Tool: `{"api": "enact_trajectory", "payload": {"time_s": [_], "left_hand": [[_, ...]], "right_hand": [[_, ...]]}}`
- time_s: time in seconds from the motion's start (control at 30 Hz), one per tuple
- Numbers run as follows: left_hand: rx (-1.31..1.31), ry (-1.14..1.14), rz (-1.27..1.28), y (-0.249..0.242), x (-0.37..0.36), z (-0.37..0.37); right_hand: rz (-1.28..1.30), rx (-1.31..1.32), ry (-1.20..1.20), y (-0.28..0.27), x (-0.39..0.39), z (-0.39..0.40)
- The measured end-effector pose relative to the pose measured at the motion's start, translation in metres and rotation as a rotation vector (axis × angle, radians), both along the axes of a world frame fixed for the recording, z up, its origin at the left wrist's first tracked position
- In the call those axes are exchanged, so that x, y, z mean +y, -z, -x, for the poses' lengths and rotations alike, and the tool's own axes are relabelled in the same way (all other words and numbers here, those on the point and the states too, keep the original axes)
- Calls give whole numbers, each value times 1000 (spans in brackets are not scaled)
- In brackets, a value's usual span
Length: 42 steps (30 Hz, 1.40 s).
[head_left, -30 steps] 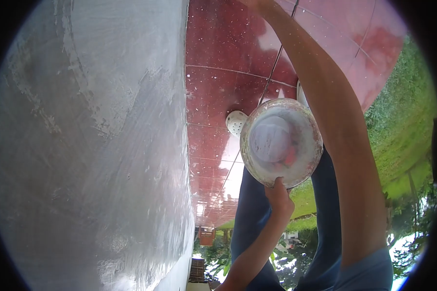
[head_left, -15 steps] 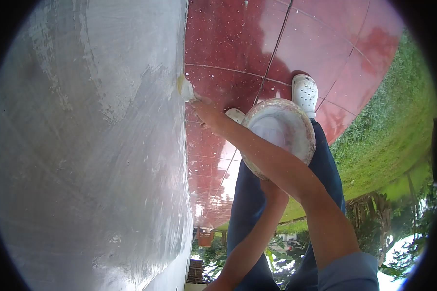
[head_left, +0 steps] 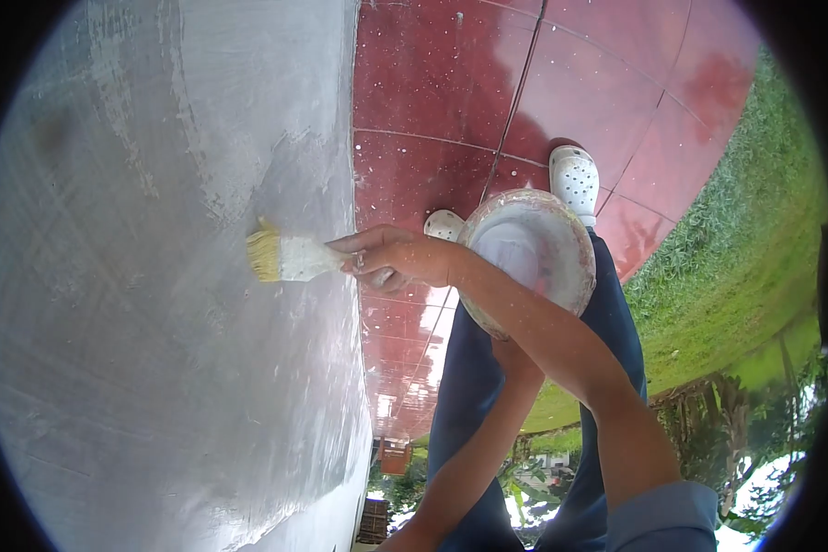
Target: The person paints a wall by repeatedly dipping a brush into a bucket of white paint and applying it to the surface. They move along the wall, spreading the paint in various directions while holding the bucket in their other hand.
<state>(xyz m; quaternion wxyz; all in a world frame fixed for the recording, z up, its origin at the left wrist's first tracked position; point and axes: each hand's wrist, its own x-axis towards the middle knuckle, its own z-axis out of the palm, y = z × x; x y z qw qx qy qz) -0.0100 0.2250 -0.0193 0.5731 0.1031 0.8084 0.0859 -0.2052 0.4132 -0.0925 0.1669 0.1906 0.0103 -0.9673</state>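
Observation:
My right hand point(head_left: 391, 258) is closed around the handle of a wide paintbrush point(head_left: 308, 258). Its yellowish bristles lie against a grey-white wall point(head_left: 156, 350), and its ferrule is smeared with white. Below my right forearm is a round, paint-crusted bucket point(head_left: 575, 267) with whitish liquid inside. My left hand point(head_left: 517, 357) grips the bucket at its near side; most of its fingers are hidden behind the bucket and my right forearm.
Red floor tiles point(head_left: 423, 175) with white specks run along the wall's foot. My white clogs point(head_left: 575, 179) stand on them beyond the bucket. Grass point(head_left: 727, 267) borders the tiles on the right, with trees point(head_left: 727, 414) past it.
My right hand has moved the paintbrush from the wall's bottom edge by the tiles onto the wall face, toward the left and nearer my body. The bucket has stayed nearly still.

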Motion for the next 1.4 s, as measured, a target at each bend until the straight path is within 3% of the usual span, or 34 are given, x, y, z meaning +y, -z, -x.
{"api": "enact_trajectory", "payload": {"time_s": [0.03, 0.07, 0.1, 0.13, 0.2, 0.3, 0.37, 0.4, 0.5, 0.6, 0.67, 0.77, 0.83, 0.87, 0.93, 0.97, 1.03, 1.13, 1.17, 1.23, 1.3, 1.4], "left_hand": [[0, 10, 3, 1, 1, 1], [-139, -822, 42, 0, 8, -2], [-267, -1655, 70, -1, 15, 0], [-256, -1649, 78, -6, 24, 5], [-150, -1413, 118, -18, 44, 16], [-173, -1479, 102, -22, 49, 13], [-193, -1543, 72, -22, 53, 16], [-201, -1577, 55, -22, 55, 17], [-214, -1606, 53, -18, 48, 11], [-225, -1605, 47, -13, 37, 8], [-225, -1604, 28, -14, 34, 4], [-235, -1597, 20, -8, 32, 4], [-234, -1598, 21, -8, 28, 2], [-236, -1600, 19, -7, 26, 3], [-224, -1613, 18, -5, 23, -1], [-214, -1618, 21, -5, 21, -1], [-171, -1613, 33, -4, 20, 1], [-74, -1606, 106, -11, 30, 2], [-57, -1519, 239, -13, 35, 7], [-61, -1504, 216, -11, 25, 2], [-48, -1499, 250, -14, 37, 6], [-163, -1630, 82, -15, 30, 3]], "right_hand": [[66, 70, 2, 43, -15, -3], [-54, -129, -67, 63, -21, 0], [-35, -159, -109, 85, -26, -2], [-15, -190, -149, 106, -32, -4], [-70, -276, -207, 132, -34, -8], [-49, -289, -108, 162, -40, -18], [-209, -559, -1, 152, -35, -4], [-209, -512, -3, 140, -40, 11], [-305, -468, -77, 7, -14, 57], [-266, -190, -122, -98, 29, 38], [-314, 36, 73, -141, 51, 17], [-614, 254, 459, -161, 60, 16], [-215, 484, 203, -151, 87, 20], [-181, 377, 168, -137, 85, 29], [-713, 270, 342, -66, 60, 53], [-521, 183, 271, -20, 49, 55], [-555, 53, 150, 65, 30, 41], [-691, -299, -115, 129, 28, 5], [-682, -305, -114, 132, 26, 4], [-1383, -483, -366, 135, 28, 2], [-1525, -362, -64, 74, 36, 17], [-1375, -328, -71, -79, 71, 28]]}}
